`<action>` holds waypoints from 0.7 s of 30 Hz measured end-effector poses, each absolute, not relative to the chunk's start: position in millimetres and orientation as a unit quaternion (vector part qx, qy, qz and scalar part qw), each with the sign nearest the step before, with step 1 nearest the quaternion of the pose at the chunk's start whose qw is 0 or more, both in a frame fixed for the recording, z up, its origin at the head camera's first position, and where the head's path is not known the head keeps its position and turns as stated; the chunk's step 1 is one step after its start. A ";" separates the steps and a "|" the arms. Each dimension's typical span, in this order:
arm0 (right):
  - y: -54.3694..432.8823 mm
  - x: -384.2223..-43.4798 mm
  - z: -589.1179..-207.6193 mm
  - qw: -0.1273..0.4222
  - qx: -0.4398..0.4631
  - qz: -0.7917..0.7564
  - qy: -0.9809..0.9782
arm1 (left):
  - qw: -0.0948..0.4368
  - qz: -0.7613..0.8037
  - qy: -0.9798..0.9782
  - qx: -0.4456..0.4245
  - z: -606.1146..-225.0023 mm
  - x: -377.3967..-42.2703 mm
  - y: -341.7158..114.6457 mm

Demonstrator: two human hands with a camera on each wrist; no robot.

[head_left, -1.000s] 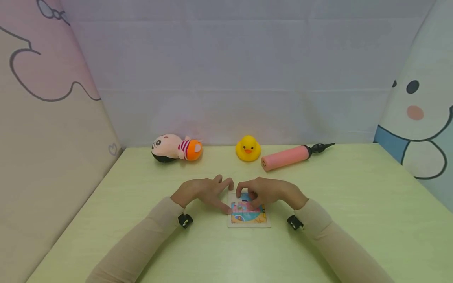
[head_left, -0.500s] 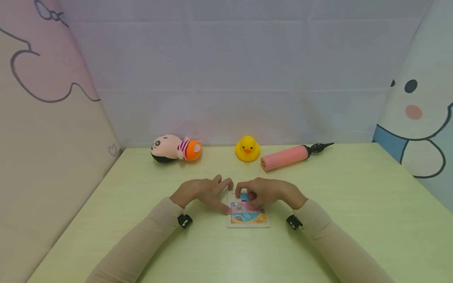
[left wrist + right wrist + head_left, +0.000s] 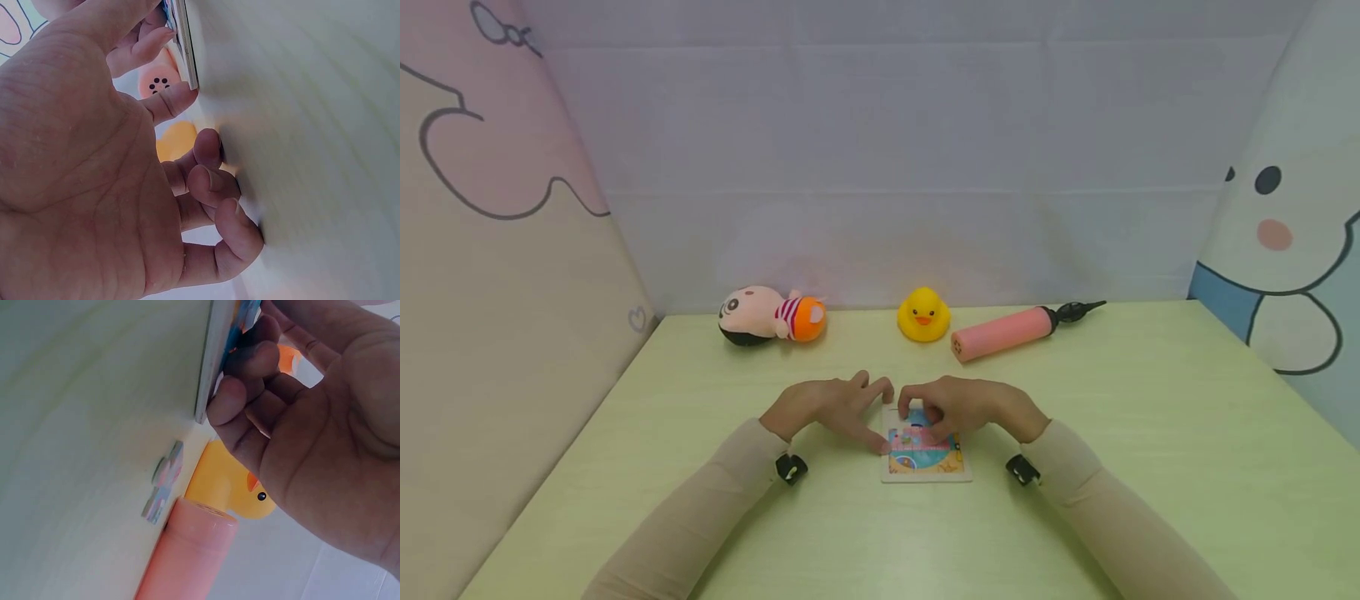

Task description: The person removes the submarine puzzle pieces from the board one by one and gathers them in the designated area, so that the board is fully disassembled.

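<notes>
A small square jigsaw puzzle point(image 3: 925, 467) in a pale frame, with a sea-coloured picture, lies on the table. My left hand point(image 3: 842, 408) rests at its left side, thumb on the left edge and index fingertip at the far corner. In the left wrist view its other fingers point(image 3: 240, 240) bend down to the tabletop, beside the puzzle. Over the puzzle's far right part, my right hand point(image 3: 966, 404) curls its thumb and fingers round a puzzle piece, mostly hidden by them. In the right wrist view a loose jigsaw piece point(image 3: 165, 481) lies beyond the board.
Along the back stand a yellow rubber duck point(image 3: 924, 315) and a pink hand pump point(image 3: 1003, 333) with a black nozzle. A doll point(image 3: 771, 315) in striped and orange clothes lies at the back left. Fabric-covered walls point(image 3: 880, 167) close off the back and sides.
</notes>
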State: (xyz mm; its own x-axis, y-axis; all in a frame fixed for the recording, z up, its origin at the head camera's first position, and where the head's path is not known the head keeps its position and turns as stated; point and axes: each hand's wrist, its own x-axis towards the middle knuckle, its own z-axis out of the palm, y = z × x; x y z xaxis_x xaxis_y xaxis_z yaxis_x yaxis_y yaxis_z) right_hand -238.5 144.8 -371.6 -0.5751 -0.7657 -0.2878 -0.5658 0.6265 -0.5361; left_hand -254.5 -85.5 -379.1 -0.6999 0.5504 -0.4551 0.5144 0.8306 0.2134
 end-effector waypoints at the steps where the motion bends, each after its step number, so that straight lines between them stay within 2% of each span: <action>1: 144.8 -238.5 -371.5 0.253 -0.387 -0.197 0.865 | 0.258 0.035 0.921 0.289 -379.4 -254.5 -85.3; 21: 145.3 -239.6 -370.8 0.255 -0.388 -0.207 0.861 | 0.259 0.037 0.921 0.289 -376.1 -253.4 -84.5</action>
State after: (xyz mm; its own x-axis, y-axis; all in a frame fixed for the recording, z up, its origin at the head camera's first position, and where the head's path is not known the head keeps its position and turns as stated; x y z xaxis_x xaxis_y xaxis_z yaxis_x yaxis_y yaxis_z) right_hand -239.6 145.3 -370.8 -0.5687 -0.7739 -0.2788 -0.5626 0.6132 -0.5544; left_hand -253.4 -84.5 -376.1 -0.6990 0.5519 -0.4548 0.5133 0.8300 0.2184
